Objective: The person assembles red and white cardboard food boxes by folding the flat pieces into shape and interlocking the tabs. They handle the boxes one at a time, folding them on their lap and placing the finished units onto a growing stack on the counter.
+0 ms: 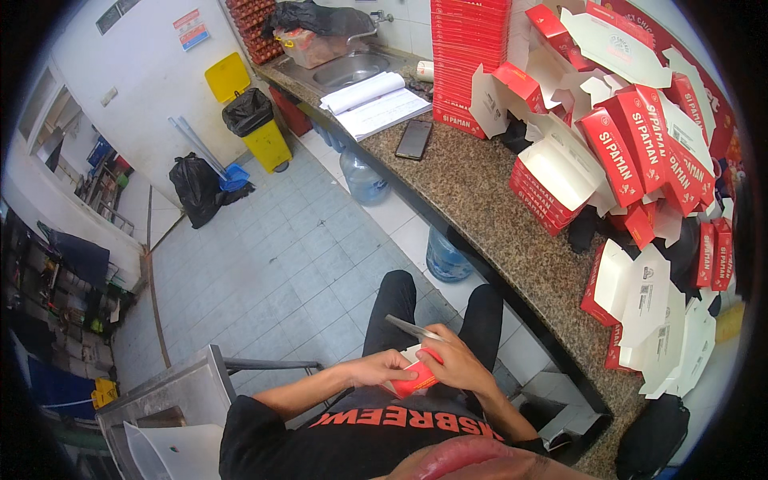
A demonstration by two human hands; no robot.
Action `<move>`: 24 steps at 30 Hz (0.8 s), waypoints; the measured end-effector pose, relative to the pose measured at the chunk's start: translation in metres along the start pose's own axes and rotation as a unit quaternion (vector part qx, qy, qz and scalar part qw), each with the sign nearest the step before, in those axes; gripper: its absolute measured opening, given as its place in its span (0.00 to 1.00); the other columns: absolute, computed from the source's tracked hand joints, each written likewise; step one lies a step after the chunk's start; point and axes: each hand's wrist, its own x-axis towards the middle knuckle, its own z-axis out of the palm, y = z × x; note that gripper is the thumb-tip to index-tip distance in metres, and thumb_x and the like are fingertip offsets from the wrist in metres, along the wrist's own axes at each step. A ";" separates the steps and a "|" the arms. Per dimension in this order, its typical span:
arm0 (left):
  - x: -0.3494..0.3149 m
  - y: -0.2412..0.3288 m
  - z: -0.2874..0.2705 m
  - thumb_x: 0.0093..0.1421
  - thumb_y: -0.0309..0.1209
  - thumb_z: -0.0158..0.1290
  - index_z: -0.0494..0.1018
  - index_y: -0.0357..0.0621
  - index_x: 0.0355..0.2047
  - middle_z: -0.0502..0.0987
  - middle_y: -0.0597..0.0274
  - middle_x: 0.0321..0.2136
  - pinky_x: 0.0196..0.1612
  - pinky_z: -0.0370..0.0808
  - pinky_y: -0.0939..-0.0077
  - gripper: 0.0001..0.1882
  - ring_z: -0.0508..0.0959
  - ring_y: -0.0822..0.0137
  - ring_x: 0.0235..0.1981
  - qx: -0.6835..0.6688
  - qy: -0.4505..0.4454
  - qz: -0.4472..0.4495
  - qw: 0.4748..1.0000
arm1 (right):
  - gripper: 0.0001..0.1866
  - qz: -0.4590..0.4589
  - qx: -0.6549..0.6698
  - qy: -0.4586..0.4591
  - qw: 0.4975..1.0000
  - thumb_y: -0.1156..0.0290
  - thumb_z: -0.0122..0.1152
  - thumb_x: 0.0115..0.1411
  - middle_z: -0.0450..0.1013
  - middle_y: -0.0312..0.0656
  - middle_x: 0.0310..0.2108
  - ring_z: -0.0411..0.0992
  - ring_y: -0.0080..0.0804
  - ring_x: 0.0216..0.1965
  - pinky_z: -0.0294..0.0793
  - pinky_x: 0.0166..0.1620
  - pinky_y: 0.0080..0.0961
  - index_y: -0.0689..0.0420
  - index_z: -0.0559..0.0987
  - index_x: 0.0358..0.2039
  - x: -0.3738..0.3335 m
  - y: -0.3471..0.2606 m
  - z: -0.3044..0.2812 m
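Over my lap, my left hand (381, 368) pinches the left side of a small red-and-white folded cardboard piece (416, 382), apparently a box like those on the counter. My right hand (454, 362) grips the same piece from the right, its fingers closed around the upper edge. A thin greyish flat strip (410, 326) sticks out up and left from the right hand; whether it is a tool or a cardboard flap I cannot tell. To the right, open red-and-white boxes (612, 152) lie heaped on the counter, apart from both hands.
The speckled stone counter (480, 188) runs along my right, bearing a tall stack of red boxes (470, 64), a phone (414, 140) and an open notebook (376, 108). Water jugs (364, 178) stand beneath it. A yellow bin (268, 144) and metal table (172, 400) stand left.
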 end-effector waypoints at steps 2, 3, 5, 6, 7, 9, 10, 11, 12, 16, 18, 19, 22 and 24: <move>0.003 -0.002 0.000 0.71 0.39 0.53 0.81 0.38 0.44 0.82 0.67 0.37 0.38 0.78 0.80 0.16 0.79 0.79 0.35 0.023 0.012 0.022 0.999 | 0.12 -0.021 0.007 -0.013 1.000 0.68 0.57 0.66 0.69 0.55 0.53 0.71 0.51 0.54 0.69 0.56 0.42 0.66 0.80 0.39 0.000 0.000 0.005; 0.004 -0.003 0.000 0.71 0.38 0.53 0.81 0.37 0.44 0.82 0.67 0.36 0.38 0.78 0.80 0.15 0.79 0.78 0.35 0.035 0.019 0.033 0.999 | 0.13 -0.030 0.011 -0.032 0.999 0.67 0.56 0.66 0.69 0.54 0.53 0.70 0.50 0.55 0.69 0.57 0.42 0.66 0.80 0.39 0.001 0.004 0.009; 0.004 -0.009 -0.006 0.73 0.41 0.50 0.80 0.36 0.43 0.81 0.68 0.35 0.38 0.77 0.80 0.19 0.79 0.77 0.35 0.083 0.030 0.010 0.996 | 0.14 -0.054 0.022 -0.060 0.997 0.66 0.55 0.67 0.70 0.54 0.52 0.71 0.50 0.54 0.70 0.56 0.42 0.65 0.80 0.39 0.002 0.007 0.010; 0.002 -0.012 -0.009 0.74 0.43 0.48 0.80 0.35 0.43 0.81 0.68 0.35 0.38 0.77 0.80 0.21 0.79 0.77 0.35 0.107 0.037 -0.002 0.994 | 0.14 -0.068 0.029 -0.067 0.995 0.65 0.55 0.67 0.70 0.54 0.51 0.71 0.51 0.53 0.70 0.56 0.42 0.64 0.80 0.39 0.002 0.009 0.005; 0.001 -0.009 -0.015 0.74 0.46 0.46 0.79 0.34 0.43 0.82 0.68 0.35 0.39 0.77 0.78 0.24 0.79 0.75 0.36 0.147 0.070 0.008 0.987 | 0.14 -0.081 0.034 -0.076 0.993 0.64 0.54 0.68 0.71 0.55 0.50 0.71 0.51 0.53 0.70 0.55 0.42 0.63 0.80 0.39 0.005 0.011 -0.001; -0.003 -0.013 -0.031 0.74 0.53 0.41 0.79 0.34 0.44 0.82 0.66 0.37 0.39 0.77 0.74 0.31 0.81 0.70 0.37 0.133 0.152 0.075 0.976 | 0.13 -0.005 -0.021 -0.022 1.000 0.64 0.55 0.68 0.71 0.56 0.48 0.73 0.54 0.49 0.72 0.51 0.43 0.60 0.80 0.38 0.006 0.009 -0.014; -0.006 -0.010 -0.033 0.73 0.57 0.38 0.79 0.36 0.45 0.83 0.64 0.37 0.38 0.77 0.71 0.34 0.82 0.66 0.37 0.086 0.194 0.136 0.968 | 0.12 0.033 -0.048 0.007 0.998 0.64 0.55 0.68 0.72 0.56 0.47 0.73 0.56 0.47 0.73 0.49 0.44 0.59 0.80 0.38 0.007 0.005 -0.020; -0.007 -0.007 -0.033 0.72 0.55 0.43 0.79 0.37 0.45 0.83 0.60 0.39 0.41 0.76 0.68 0.31 0.81 0.65 0.39 0.115 0.200 0.210 0.950 | 0.11 0.098 -0.089 0.028 0.991 0.64 0.56 0.67 0.73 0.57 0.41 0.75 0.60 0.39 0.74 0.43 0.48 0.58 0.80 0.37 0.008 0.002 -0.025; -0.009 -0.003 -0.030 0.70 0.53 0.47 0.80 0.39 0.46 0.84 0.56 0.40 0.44 0.75 0.65 0.27 0.81 0.64 0.41 0.145 0.205 0.281 0.926 | 0.10 0.089 -0.080 0.035 0.992 0.64 0.56 0.67 0.74 0.58 0.41 0.75 0.60 0.39 0.75 0.42 0.49 0.56 0.80 0.38 0.010 0.005 -0.024; 0.002 -0.001 -0.006 0.64 0.41 0.58 0.80 0.40 0.42 0.82 0.51 0.37 0.53 0.70 0.58 0.16 0.79 0.55 0.45 0.335 0.288 0.083 0.893 | 0.14 0.069 -0.106 0.074 0.989 0.59 0.58 0.67 0.75 0.63 0.44 0.78 0.58 0.41 0.77 0.41 0.49 0.53 0.79 0.47 0.007 0.003 -0.010; 0.007 -0.006 -0.004 0.61 0.36 0.61 0.79 0.40 0.39 0.81 0.51 0.34 0.57 0.67 0.55 0.13 0.78 0.50 0.46 0.373 0.297 0.048 0.878 | 0.18 0.115 -0.143 0.026 0.983 0.56 0.58 0.67 0.76 0.65 0.45 0.78 0.57 0.43 0.78 0.41 0.48 0.52 0.78 0.51 0.003 -0.015 -0.014; 0.010 -0.006 -0.003 0.60 0.37 0.61 0.79 0.40 0.38 0.80 0.53 0.33 0.56 0.68 0.54 0.13 0.77 0.51 0.47 0.441 0.291 0.071 0.846 | 0.21 0.164 -0.158 -0.033 0.973 0.54 0.59 0.66 0.76 0.66 0.45 0.79 0.56 0.44 0.78 0.41 0.48 0.53 0.77 0.53 -0.001 -0.033 -0.025; 0.018 0.002 0.006 0.59 0.38 0.61 0.79 0.40 0.36 0.77 0.54 0.38 0.58 0.66 0.48 0.13 0.74 0.51 0.52 0.601 0.263 0.150 0.740 | 0.22 0.102 -0.188 -0.034 0.976 0.52 0.62 0.64 0.80 0.56 0.34 0.79 0.56 0.39 0.77 0.41 0.48 0.56 0.80 0.49 -0.014 -0.041 -0.022; 0.023 0.011 0.014 0.58 0.38 0.61 0.78 0.40 0.36 0.75 0.51 0.47 0.65 0.59 0.43 0.14 0.70 0.47 0.58 0.653 0.226 0.222 0.688 | 0.22 -0.029 -0.214 0.002 0.976 0.50 0.62 0.63 0.80 0.53 0.30 0.79 0.56 0.33 0.78 0.37 0.47 0.57 0.81 0.45 -0.021 0.012 0.007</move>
